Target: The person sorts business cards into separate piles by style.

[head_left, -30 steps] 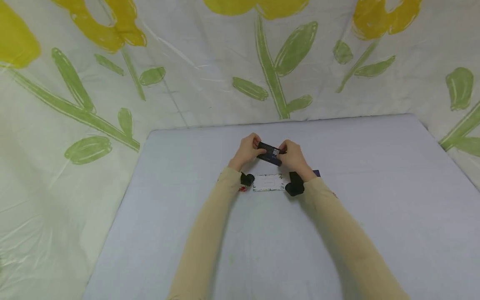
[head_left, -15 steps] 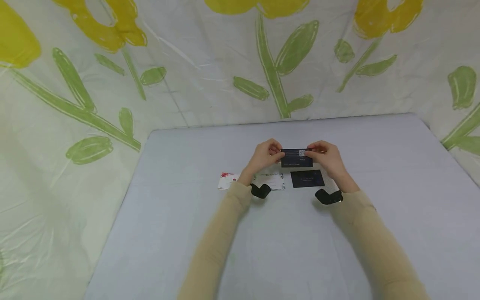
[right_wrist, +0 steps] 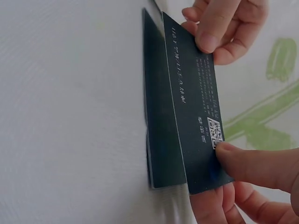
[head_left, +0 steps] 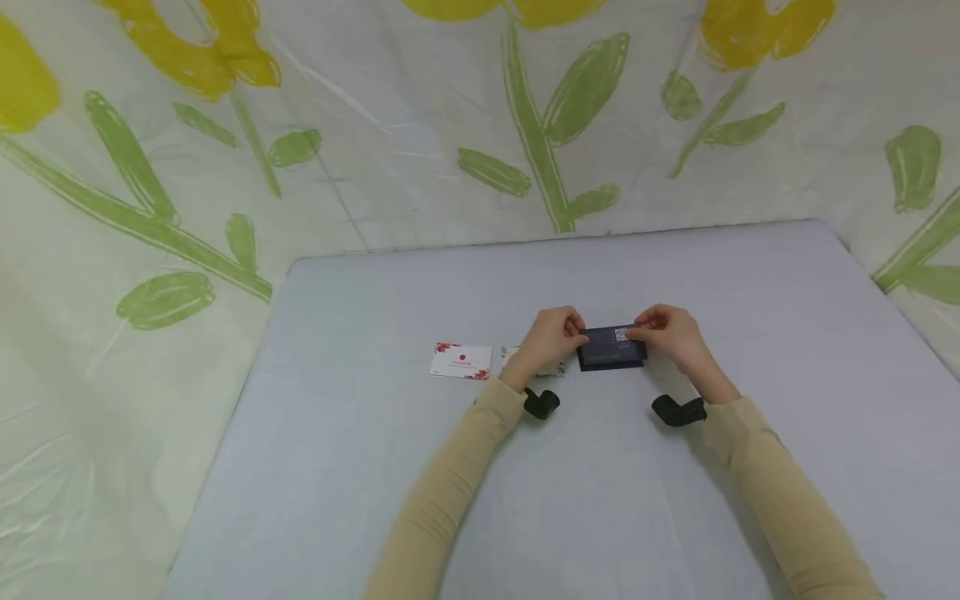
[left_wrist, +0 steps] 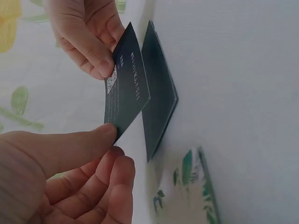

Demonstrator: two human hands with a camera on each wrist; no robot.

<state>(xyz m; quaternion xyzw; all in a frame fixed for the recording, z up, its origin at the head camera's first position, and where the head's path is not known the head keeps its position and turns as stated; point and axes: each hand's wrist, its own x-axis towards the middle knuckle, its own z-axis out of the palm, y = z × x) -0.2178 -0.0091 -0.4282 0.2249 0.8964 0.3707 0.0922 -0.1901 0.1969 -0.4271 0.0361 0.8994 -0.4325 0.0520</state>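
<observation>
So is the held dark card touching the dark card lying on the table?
Cannot tell: the held card tilts over the flat card in both wrist views, with its lower edge hidden.

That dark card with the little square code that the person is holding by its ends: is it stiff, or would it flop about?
The thin dark card with white print, pinched at both ends by the left hand and right hand, stays flat between them, so it is probably fairly stiff. It looks very thin, so likely light. Lying flat like the dark card beneath, it might be hard to lift.

Grey table (head_left: 375, 467), tulip-print backdrop (head_left: 450, 125)
</observation>
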